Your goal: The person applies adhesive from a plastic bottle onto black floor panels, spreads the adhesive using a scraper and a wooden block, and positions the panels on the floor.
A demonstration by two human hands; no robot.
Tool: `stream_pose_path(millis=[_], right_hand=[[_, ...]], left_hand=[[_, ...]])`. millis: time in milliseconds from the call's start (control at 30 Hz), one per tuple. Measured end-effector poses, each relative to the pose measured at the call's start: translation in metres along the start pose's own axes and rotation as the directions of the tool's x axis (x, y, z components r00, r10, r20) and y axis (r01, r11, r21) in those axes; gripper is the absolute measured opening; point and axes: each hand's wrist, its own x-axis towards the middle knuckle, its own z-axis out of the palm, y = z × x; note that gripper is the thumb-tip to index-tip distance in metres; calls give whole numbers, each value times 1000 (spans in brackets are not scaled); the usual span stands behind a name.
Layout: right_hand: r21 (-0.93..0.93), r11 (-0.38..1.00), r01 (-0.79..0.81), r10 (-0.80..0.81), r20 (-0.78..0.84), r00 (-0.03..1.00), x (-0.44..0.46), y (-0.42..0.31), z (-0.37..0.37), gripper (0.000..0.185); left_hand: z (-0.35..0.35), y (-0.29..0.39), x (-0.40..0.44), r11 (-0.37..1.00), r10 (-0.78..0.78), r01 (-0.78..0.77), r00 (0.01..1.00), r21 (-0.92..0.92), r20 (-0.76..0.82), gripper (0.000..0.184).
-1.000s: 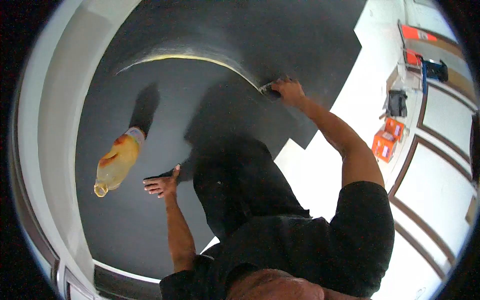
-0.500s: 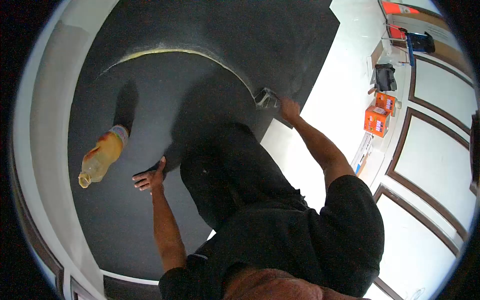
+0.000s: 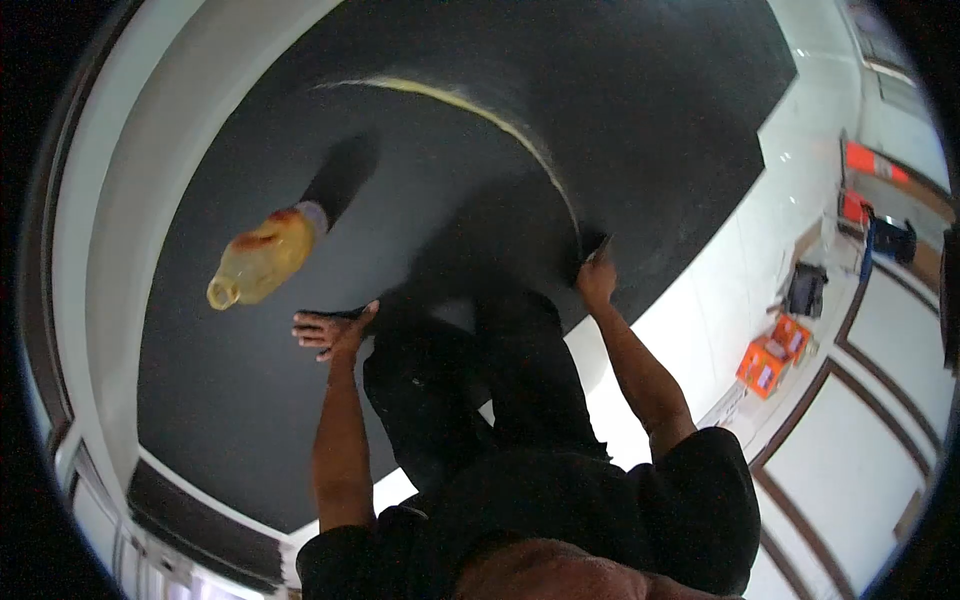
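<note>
A dark grey sheet (image 3: 230,400) covers much of the floor under me, with a curved pale yellow line (image 3: 470,104) across it. At the line's right end my right hand (image 3: 598,280) is closed around a flat dark tool (image 3: 597,247) that touches the sheet. My left hand (image 3: 335,331) rests flat on the sheet, fingers spread, holding nothing. Beyond it, on the left, stands a cut plastic bottle (image 3: 267,256) with yellowish contents and red-brown stains, its neck toward the lower left.
White tiled floor (image 3: 715,265) borders the sheet on the right. Orange boxes (image 3: 765,366), a black bag (image 3: 806,290) and an orange-and-white item (image 3: 875,162) stand along the panelled wall (image 3: 850,430). A pale curved wall edge (image 3: 150,190) runs down the left.
The whole view has shifted and turned. My right hand, with the tool, has moved nearer to me along the curved line. My left hand stays flat on the sheet.
</note>
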Motion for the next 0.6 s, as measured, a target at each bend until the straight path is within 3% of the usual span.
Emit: stream_pose_path(millis=[67,167,200,267,333,367,400,433,467,500,567,600], right_hand=[[128,980,151,-137,-112,984,32,-39,12,43],[50,937,346,-347,1,938,66,-143,-7,39],[46,926,374,-375,14,927,66,-178,-10,39],[137,965,223,-220,-37,975,65,-258,-8,38],[-20,868,496,-495,18,869,70,-310,3,35],[31,860,509,-510,10,860,68,-336,10,37],[81,849,522,-523,2,852,53,-369,11,40],[127,835,535,-540,5,842,46,-395,17,39],[174,819,547,-557,9,831,39,-420,22,38],[99,822,561,-567,37,823,21,-447,22,36],[32,814,579,-580,93,810,-10,-498,20,36],[38,810,585,-584,120,802,-22,-515,23,36]], left_hand=[[-15,5,-14,993,100,-90,986,-80,133,170],[-20,7,-9,997,67,-58,982,-55,177,170],[-19,1,-11,997,45,-32,984,-75,171,170],[-15,8,-16,976,146,-139,989,-170,31,167],[-39,27,-36,938,203,-211,977,-276,-57,161],[-41,37,-30,762,399,-428,901,-486,-169,155],[-43,48,-26,492,534,-598,781,-632,-323,149],[-56,66,-36,473,506,-670,738,-573,-446,132],[-59,77,-27,466,500,-667,741,-582,-449,132],[-60,81,-16,259,539,-635,720,-728,-437,122],[-68,90,-5,36,573,-562,689,-827,-443,113],[-74,93,-4,21,589,-533,690,-846,-421,103]])
